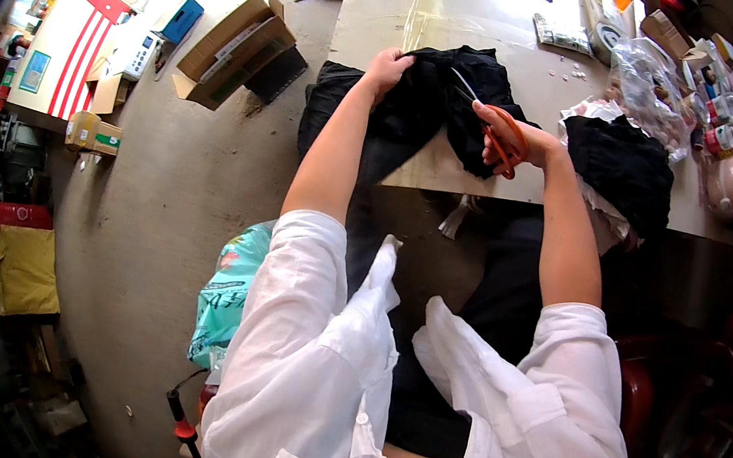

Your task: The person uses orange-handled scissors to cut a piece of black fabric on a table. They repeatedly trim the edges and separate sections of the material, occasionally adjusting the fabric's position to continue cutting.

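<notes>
Dark black fabric (441, 99) lies bunched over the front of the pale worktable (485, 186), part of it hanging past the edge. My left hand (388, 75) has its fingers closed on the upper left part of the fabric. My right hand (515, 137) grips orange-handled scissors (509, 163), whose metal blades point up and left over the fabric, close to my left hand. To the right, another heap of black fabric (618, 171) rests on pale cloth at the table edge.
Plastic bags (642, 99), small bottles and other items crowd the table's right side. Open cardboard boxes (228, 46) stand left of the table, near a red-striped board (64, 46). A turquoise bag (226, 294) sits beside my left leg, and a red chair (661, 364) is at right.
</notes>
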`<state>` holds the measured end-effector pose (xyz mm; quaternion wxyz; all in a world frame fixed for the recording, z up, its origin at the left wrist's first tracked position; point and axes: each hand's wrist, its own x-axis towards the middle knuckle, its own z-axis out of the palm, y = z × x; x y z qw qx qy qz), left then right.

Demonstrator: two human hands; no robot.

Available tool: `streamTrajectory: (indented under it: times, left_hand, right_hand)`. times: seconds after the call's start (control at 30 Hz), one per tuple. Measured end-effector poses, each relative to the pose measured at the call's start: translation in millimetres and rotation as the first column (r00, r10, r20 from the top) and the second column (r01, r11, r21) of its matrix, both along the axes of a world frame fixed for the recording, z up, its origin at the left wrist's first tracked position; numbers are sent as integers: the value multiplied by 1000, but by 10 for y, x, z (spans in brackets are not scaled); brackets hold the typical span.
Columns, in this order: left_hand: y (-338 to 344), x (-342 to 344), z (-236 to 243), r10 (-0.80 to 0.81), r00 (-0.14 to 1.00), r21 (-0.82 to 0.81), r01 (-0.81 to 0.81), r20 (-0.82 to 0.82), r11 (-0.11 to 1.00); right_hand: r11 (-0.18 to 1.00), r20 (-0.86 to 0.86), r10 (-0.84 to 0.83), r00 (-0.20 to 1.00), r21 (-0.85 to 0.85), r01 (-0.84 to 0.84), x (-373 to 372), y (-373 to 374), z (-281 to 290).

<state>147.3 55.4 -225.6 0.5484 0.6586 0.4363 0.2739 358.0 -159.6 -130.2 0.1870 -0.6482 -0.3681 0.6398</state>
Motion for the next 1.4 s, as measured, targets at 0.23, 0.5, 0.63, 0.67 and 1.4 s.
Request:
streamTrajectory:
  times: [0.23, 0.5, 0.63, 0.67, 1.4]
  left_hand:
    - [-185, 13, 161, -4, 947, -346, 121, 320, 931]
    - [-194, -5, 160, 14, 902, -349, 152, 431, 925]
    - [-258, 10, 211, 52, 895, -384, 137, 442, 913]
    - [-259, 8, 221, 57, 895, -381, 130, 443, 915]
    - [-381, 347, 370, 74, 559, -309, 339, 826, 889]
  right_hand:
    - [994, -325, 36, 945, 111, 1, 152, 85, -140]
    - [1000, -146, 12, 989, -1, -13, -138, 233, 5]
    - [997, -183, 0, 983, 73, 14, -186, 308, -119]
    - [997, -196, -15, 981, 75, 30, -217, 344, -118]
    - [985, -325, -131, 937, 67, 161, -440, 556, -50]
